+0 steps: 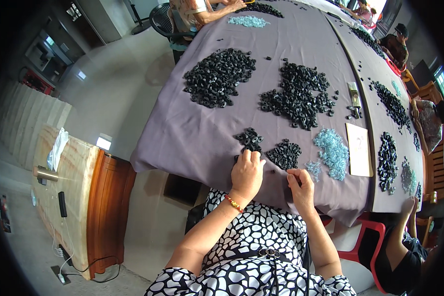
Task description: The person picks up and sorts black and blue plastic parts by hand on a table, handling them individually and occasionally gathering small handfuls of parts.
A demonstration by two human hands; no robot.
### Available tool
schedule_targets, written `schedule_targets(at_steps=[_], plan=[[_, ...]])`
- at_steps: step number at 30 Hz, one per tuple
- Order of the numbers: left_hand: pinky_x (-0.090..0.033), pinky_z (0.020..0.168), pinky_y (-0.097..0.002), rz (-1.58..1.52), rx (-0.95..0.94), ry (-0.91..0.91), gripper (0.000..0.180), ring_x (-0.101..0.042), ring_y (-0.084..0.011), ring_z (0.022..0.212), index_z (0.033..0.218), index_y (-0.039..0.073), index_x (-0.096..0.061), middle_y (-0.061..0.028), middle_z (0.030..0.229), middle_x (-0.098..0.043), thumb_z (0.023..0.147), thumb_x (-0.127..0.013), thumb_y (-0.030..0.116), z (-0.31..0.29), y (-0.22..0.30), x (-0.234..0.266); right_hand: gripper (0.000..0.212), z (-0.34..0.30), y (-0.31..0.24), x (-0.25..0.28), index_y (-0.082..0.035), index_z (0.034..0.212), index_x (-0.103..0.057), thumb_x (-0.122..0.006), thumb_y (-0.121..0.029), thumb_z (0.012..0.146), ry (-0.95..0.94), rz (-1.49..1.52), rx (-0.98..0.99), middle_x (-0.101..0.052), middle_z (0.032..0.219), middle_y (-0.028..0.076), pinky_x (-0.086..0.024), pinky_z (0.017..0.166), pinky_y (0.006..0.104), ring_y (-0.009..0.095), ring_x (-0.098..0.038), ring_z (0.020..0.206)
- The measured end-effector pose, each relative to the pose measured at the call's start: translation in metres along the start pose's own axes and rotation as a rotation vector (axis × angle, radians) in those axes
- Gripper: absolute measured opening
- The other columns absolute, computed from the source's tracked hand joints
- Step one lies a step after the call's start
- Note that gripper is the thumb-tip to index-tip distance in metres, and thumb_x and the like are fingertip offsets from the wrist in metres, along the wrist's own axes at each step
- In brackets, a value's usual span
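My left hand (248, 173), a red beaded bracelet at its wrist, is at the near edge of a small pile of black ring-like pieces (250, 138). Its fingers are curled down and what they hold is hidden. To its right, my right hand (301, 185) pinches thumb against finger; anything between them is too small to make out. Between and just beyond the hands lies another small heap of black pieces (284, 154). Beside my right hand are a few loose clear-blue bits (313, 169) and a larger heap of clear-blue small parts (332, 153).
Two larger black heaps (220, 78) (301, 93) spread farther up the grey cloth-covered table (192, 143). A pale card (359, 149) and a tube (354, 96) lie to the right. Other people sit around the table. A wooden cabinet (103, 212) stands at left.
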State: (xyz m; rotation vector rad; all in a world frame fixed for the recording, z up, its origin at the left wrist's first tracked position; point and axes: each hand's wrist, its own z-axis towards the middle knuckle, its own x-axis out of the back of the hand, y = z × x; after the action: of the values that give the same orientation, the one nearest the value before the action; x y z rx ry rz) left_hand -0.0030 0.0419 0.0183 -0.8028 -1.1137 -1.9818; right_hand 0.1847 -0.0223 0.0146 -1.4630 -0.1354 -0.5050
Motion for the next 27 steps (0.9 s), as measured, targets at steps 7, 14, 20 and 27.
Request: schedule_targets(at_steps=[7, 14, 20, 27], plan=[[-0.055, 0.071, -0.0380, -0.007, -0.012, -0.044, 0.015, -0.063, -0.0287, 0.085, 0.096, 0.005, -0.057, -0.0120, 0.094, -0.058, 0.093, -0.066, 0.017, -0.002, -0.006, -0.003, 0.010, 0.001, -0.004, 0.000, 0.001, 0.103, -0.069, -0.064, -0.003, 0.095, -0.009, 0.105, -0.077, -0.059, 0.085, 0.003, -0.047, 0.069, 0.0256, 0.010, -0.055, 0.073], [-0.055, 0.075, -0.0382, -0.003, -0.025, -0.048, 0.011, -0.063, -0.0294, 0.087, 0.094, 0.004, -0.059, -0.0126, 0.093, -0.059, 0.093, -0.065, 0.014, -0.001, -0.007, -0.001, 0.015, 0.002, -0.005, 0.001, 0.001, 0.094, -0.065, -0.065, -0.012, 0.100, -0.022, 0.045, -0.063, -0.058, 0.080, 0.003, -0.046, 0.064, 0.0268, 0.010, -0.054, 0.069], [-0.055, 0.076, -0.0384, -0.007, -0.017, -0.046, 0.011, -0.063, -0.0301, 0.088, 0.094, 0.004, -0.059, -0.0133, 0.093, -0.059, 0.093, -0.064, 0.013, -0.003, -0.006, 0.003, 0.016, 0.002, -0.003, 0.001, 0.001, 0.092, -0.064, -0.065, -0.013, 0.100, -0.029, 0.037, -0.069, -0.057, 0.078, 0.004, -0.046, 0.064, 0.0268, 0.011, -0.054, 0.069], [-0.055, 0.074, -0.0398, -0.074, 0.000, 0.024, 0.011, -0.063, -0.0307, 0.087, 0.098, 0.005, -0.059, -0.0123, 0.093, -0.059, 0.095, -0.064, 0.014, -0.012, -0.008, 0.011, 0.009, 0.003, -0.006, 0.001, 0.001, 0.096, -0.066, -0.067, -0.007, 0.097, -0.054, 0.046, -0.061, -0.059, 0.081, 0.004, -0.047, 0.069, 0.0260, 0.011, -0.055, 0.073]])
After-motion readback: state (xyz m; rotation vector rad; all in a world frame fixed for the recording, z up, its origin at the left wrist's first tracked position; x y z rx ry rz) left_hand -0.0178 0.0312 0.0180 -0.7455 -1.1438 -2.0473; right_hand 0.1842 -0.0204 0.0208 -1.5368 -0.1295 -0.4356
